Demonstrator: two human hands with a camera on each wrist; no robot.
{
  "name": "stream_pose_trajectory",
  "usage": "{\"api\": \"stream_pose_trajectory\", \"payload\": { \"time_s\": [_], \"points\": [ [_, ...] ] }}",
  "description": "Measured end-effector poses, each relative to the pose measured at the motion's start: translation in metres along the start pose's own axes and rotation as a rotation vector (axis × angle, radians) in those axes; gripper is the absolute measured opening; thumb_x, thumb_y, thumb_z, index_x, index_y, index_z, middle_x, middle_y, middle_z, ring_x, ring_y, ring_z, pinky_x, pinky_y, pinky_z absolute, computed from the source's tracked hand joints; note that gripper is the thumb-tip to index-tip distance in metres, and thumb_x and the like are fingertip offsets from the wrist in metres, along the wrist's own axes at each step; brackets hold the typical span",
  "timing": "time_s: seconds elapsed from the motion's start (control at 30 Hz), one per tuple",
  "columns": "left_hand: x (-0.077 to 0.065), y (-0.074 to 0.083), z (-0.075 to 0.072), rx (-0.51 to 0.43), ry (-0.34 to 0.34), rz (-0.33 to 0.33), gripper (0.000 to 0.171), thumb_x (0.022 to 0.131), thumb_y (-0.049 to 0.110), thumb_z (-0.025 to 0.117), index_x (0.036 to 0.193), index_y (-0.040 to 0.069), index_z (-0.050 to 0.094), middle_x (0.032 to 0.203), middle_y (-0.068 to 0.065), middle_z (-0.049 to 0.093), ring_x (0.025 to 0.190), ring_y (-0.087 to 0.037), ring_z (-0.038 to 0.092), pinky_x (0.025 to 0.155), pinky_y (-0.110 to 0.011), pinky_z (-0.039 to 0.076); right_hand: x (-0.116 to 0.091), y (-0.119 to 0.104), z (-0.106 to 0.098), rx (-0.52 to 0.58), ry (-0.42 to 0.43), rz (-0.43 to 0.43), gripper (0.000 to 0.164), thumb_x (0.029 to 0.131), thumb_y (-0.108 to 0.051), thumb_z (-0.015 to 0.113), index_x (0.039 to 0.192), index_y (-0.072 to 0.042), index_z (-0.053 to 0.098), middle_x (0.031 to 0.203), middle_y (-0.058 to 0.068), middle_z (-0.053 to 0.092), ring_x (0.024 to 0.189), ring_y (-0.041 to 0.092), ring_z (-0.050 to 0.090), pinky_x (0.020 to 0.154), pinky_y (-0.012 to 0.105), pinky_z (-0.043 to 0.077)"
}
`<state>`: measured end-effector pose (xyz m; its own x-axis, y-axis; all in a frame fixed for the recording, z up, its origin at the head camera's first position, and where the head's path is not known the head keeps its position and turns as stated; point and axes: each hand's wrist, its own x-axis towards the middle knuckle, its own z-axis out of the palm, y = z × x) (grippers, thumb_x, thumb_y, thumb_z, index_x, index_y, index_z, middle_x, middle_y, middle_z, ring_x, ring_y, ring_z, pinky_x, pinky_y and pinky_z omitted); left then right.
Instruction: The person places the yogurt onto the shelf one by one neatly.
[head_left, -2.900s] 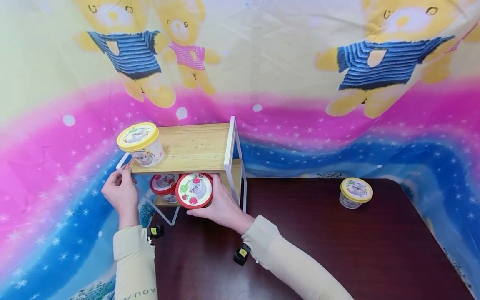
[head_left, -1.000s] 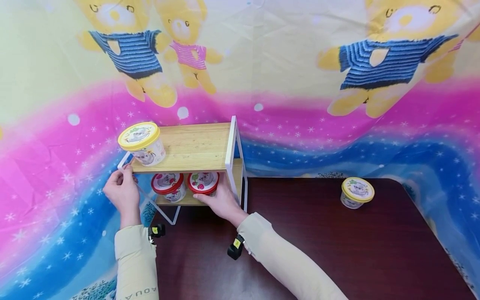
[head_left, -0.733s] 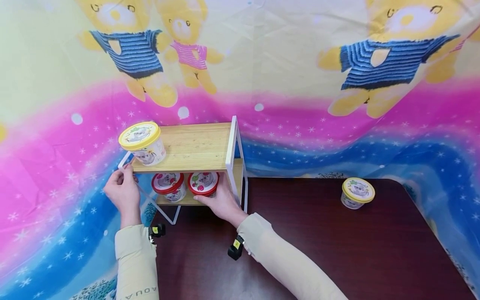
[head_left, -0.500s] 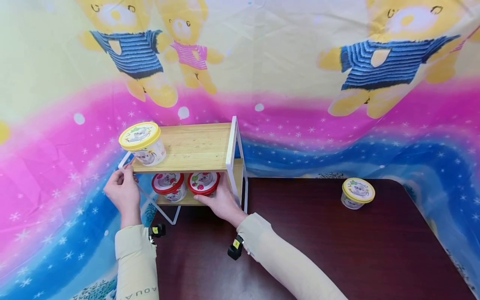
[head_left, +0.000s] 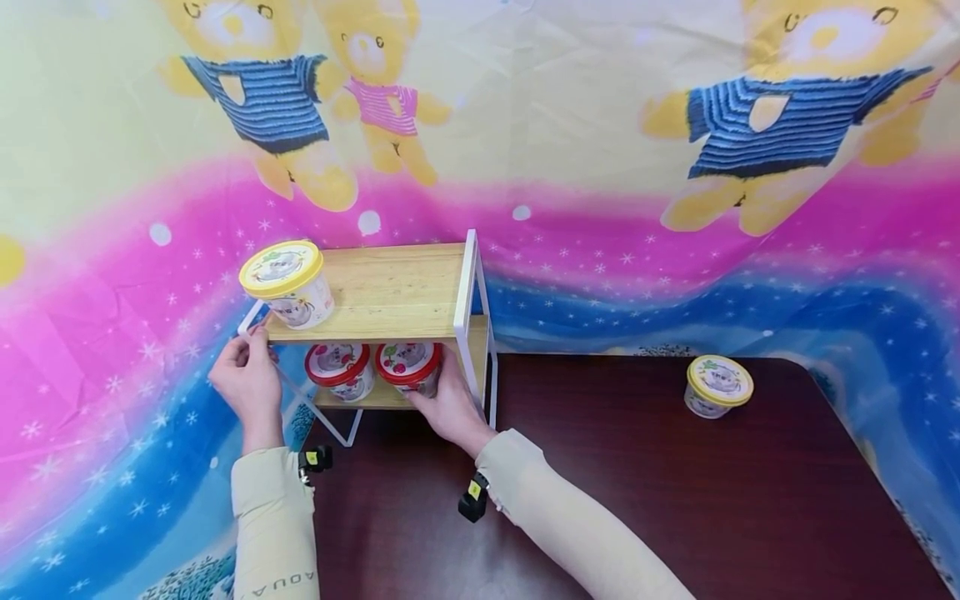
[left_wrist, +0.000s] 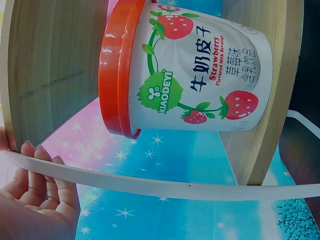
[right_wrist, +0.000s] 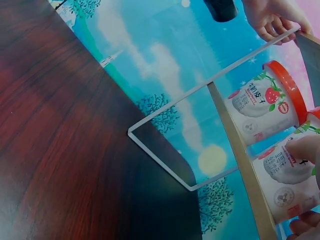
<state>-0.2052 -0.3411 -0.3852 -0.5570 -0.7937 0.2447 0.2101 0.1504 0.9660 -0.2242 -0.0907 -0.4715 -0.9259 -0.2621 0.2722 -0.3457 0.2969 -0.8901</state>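
My right hand holds a red-lidded strawberry milk cup by its side on the lower shelf of a small two-tier rack. Its thumb lies on the cup's front in the right wrist view. To the left on the same shelf stands a second red-lidded strawberry cup, upright and apart from the first. My left hand grips the rack's white metal frame at the upper left front corner. The first cup's far side is hidden.
A yellow-lidded cup stands at the left end of the top shelf. Another yellow-lidded cup is far right on the dark wooden table. A printed bear cloth hangs behind.
My right hand has moved the red-lidded cup from in front of the rack back onto the lower shelf, beside the other. Its thumb has since shifted slightly right. The left hand stays.
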Motion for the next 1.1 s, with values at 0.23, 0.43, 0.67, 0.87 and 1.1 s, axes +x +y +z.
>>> {"api": "stream_pose_trajectory", "payload": {
  "time_s": [0.23,0.43,0.67,0.87,1.1],
  "points": [
    [0.001,0.0,0.001,-0.005,0.001,-0.002,0.02,0.096,0.026,0.073,0.087,0.008,0.075,0.089,0.0,0.071,0.071,-0.014,0.06,0.068,-0.023,0.047,0.001,-0.001,0.001,0.031,0.016,0.02,0.104,0.082,-0.021,0.088,0.158,-0.015,0.017,0.149,0.005,0.039,0.137,0.014,0.042,0.112,0.033,0.036],
    [-0.001,0.0,0.0,0.008,0.002,0.001,0.023,0.097,0.027,0.072,0.087,0.006,0.074,0.098,0.0,0.072,0.072,-0.012,0.06,0.067,-0.022,0.048,-0.001,-0.007,-0.001,0.053,0.011,0.029,0.111,0.08,-0.027,0.089,0.16,-0.024,0.012,0.151,0.0,0.034,0.138,0.013,0.039,0.111,0.038,0.037],
    [-0.003,0.001,0.0,0.023,0.009,0.006,0.024,0.096,0.03,0.072,0.089,0.007,0.075,0.097,-0.001,0.072,0.073,-0.013,0.06,0.068,-0.023,0.048,-0.003,-0.017,-0.004,0.084,0.021,0.043,0.117,0.077,-0.04,0.09,0.158,-0.042,0.005,0.151,-0.007,0.029,0.137,0.008,0.035,0.111,0.039,0.037],
    [-0.002,0.0,0.0,0.012,0.009,-0.007,0.025,0.096,0.03,0.073,0.087,0.007,0.075,0.1,-0.001,0.073,0.074,-0.014,0.061,0.068,-0.022,0.048,-0.005,-0.025,-0.005,0.078,0.053,0.011,0.119,0.077,-0.041,0.09,0.157,-0.047,0.002,0.152,-0.008,0.029,0.138,0.009,0.034,0.111,0.042,0.037],
    [-0.001,0.001,0.001,-0.008,0.007,0.002,0.025,0.097,0.026,0.073,0.083,0.005,0.073,0.101,-0.003,0.073,0.075,-0.017,0.061,0.069,-0.023,0.048,-0.008,-0.034,-0.009,0.061,0.075,-0.032,0.12,0.076,-0.045,0.089,0.158,-0.045,0.002,0.153,-0.008,0.03,0.139,0.012,0.034,0.112,0.043,0.036]
  ]
}}
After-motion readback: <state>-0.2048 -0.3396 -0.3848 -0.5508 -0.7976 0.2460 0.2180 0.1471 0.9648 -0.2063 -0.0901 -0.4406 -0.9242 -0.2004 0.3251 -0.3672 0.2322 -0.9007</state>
